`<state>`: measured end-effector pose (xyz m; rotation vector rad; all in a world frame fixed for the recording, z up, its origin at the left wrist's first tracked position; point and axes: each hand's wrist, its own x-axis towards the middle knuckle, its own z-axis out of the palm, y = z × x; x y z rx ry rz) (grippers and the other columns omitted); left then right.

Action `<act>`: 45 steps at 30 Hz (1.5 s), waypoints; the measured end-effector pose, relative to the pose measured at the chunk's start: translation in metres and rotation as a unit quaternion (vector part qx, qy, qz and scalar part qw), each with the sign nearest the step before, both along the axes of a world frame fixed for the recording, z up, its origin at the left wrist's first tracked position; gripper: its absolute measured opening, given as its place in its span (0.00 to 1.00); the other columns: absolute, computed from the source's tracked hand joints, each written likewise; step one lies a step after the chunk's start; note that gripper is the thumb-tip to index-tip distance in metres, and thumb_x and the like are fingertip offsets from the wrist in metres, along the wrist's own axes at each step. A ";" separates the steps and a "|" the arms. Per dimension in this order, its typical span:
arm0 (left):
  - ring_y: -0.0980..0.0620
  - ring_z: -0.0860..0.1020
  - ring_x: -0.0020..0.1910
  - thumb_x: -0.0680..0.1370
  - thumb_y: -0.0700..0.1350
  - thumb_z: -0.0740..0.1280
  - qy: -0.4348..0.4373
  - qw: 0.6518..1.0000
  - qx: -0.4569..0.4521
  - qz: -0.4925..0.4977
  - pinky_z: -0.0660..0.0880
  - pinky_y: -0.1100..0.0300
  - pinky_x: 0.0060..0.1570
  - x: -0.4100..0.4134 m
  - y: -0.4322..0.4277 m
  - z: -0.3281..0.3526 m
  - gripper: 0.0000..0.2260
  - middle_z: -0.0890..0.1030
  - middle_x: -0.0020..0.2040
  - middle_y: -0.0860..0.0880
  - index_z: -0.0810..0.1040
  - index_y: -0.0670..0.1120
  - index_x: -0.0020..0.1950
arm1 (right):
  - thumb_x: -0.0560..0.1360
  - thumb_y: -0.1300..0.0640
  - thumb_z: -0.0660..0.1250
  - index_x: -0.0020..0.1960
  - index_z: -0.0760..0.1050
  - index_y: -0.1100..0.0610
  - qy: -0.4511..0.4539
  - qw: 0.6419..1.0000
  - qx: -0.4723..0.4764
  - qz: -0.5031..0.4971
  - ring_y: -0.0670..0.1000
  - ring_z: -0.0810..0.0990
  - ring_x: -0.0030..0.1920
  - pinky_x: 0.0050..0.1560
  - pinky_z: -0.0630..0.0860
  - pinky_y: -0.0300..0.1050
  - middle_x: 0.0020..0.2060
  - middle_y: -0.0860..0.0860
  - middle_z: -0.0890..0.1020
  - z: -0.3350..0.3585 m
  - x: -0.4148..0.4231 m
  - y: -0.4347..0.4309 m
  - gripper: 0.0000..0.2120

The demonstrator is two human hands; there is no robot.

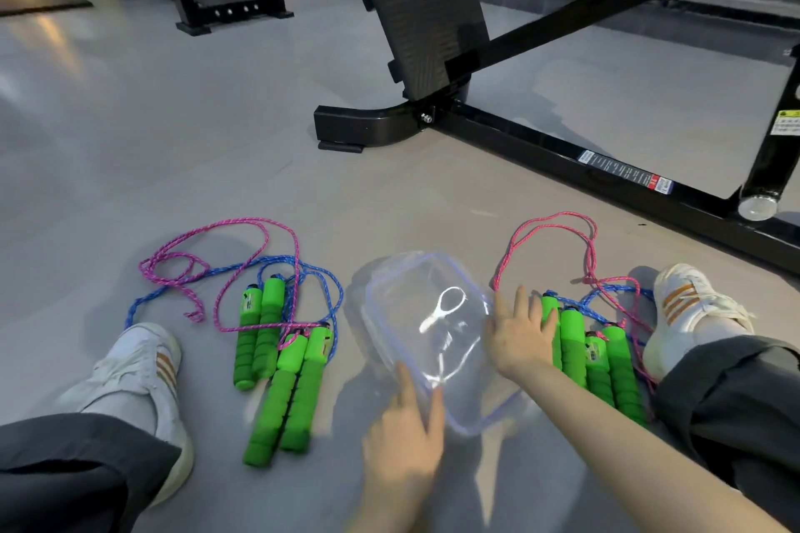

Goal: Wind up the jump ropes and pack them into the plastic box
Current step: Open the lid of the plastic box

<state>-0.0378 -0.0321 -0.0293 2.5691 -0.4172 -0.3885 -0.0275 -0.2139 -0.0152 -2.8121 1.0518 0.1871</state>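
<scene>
A clear plastic box [391, 294] with a bluish rim sits on the grey floor between my legs, tilted and blurred. My left hand [404, 441] holds its near rim, fingers pinching the edge. My right hand [517, 338] rests against its right side with fingers spread. Left of the box lie two jump ropes with green foam handles [277, 364], one with a pink cord [225, 247] and one with a blue cord [182, 286], loose and tangled. On the right lie more green-handled ropes [601, 359] with pink and blue cords [550, 229].
My legs in dark trousers and white shoes [143, 364] [688, 307] flank the ropes. A black gym machine frame [541, 138] with a footplate [422, 13] stands just ahead. Open grey floor stretches to the left front.
</scene>
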 end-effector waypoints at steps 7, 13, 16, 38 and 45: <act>0.46 0.75 0.47 0.75 0.47 0.56 -0.318 0.944 -0.041 -0.073 0.71 0.53 0.45 0.034 0.028 -0.007 0.16 0.81 0.46 0.44 0.75 0.45 0.59 | 0.71 0.33 0.30 0.77 0.43 0.56 -0.033 0.997 -0.038 0.054 0.57 0.44 0.76 0.72 0.40 0.60 0.76 0.58 0.45 -0.017 -0.004 0.035 0.41; 0.44 0.71 0.64 0.76 0.48 0.56 -0.306 0.944 -0.009 -0.119 0.58 0.46 0.66 0.063 0.041 -0.008 0.20 0.78 0.62 0.41 0.79 0.43 0.62 | 0.77 0.33 0.37 0.71 0.67 0.59 -0.064 0.955 -0.025 0.287 0.62 0.71 0.67 0.67 0.51 0.56 0.69 0.61 0.69 -0.022 0.005 0.030 0.39; 0.43 0.72 0.67 0.74 0.51 0.57 -0.285 0.935 0.044 -0.205 0.54 0.44 0.68 0.052 0.047 -0.027 0.24 0.74 0.67 0.41 0.76 0.43 0.66 | 0.79 0.37 0.42 0.71 0.64 0.57 -0.062 0.925 -0.032 0.373 0.62 0.70 0.67 0.68 0.49 0.55 0.69 0.60 0.69 -0.022 0.008 0.022 0.32; 0.33 0.74 0.62 0.72 0.51 0.62 -0.137 0.983 0.033 0.114 0.59 0.25 0.60 0.067 0.071 -0.028 0.21 0.78 0.57 0.32 0.82 0.35 0.51 | 0.73 0.48 0.57 0.42 0.82 0.63 -0.127 0.987 -0.028 -0.093 0.68 0.64 0.68 0.69 0.46 0.63 0.62 0.63 0.75 -0.016 -0.061 0.009 0.21; 0.39 0.60 0.69 0.64 0.36 0.77 -0.273 0.952 -0.016 0.135 0.57 0.24 0.58 0.066 0.066 -0.019 0.10 0.68 0.67 0.29 0.81 0.38 0.43 | 0.68 0.55 0.56 0.30 0.77 0.64 -0.201 0.972 -0.082 -0.085 0.70 0.67 0.64 0.67 0.50 0.62 0.61 0.65 0.76 -0.013 -0.055 0.011 0.16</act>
